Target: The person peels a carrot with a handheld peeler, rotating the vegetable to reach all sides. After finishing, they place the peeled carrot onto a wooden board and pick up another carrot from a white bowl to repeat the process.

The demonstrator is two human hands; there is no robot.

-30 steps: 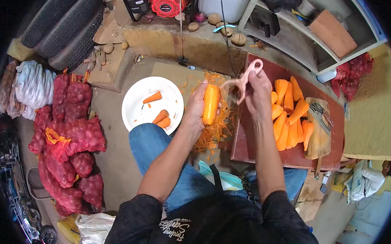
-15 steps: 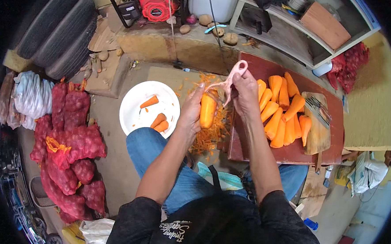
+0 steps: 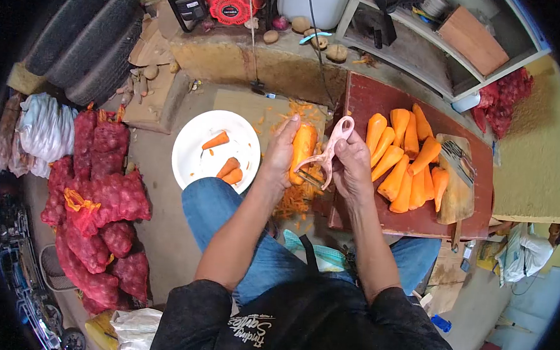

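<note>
My left hand is closed around a thick orange carrot held upright above the floor. In my right hand is a pink Y-shaped peeler, gripped by its handle. The peeler's metal blade lies against or just beside the lower part of the carrot; exact contact is hard to tell. Below my hands, orange peelings cover a piece of cardboard. Several peeled carrots lie on the red-brown table to the right of my right hand.
On the left, a white basin holds carrot pieces. Red net sacks of onions are piled further left. A wooden board with a knife lies on the table. A red engine stands at the back.
The peeler has gone from the carrot's upper end down to its lower part, with my right hand moving down. The carrot has shifted slightly up and to the right.
</note>
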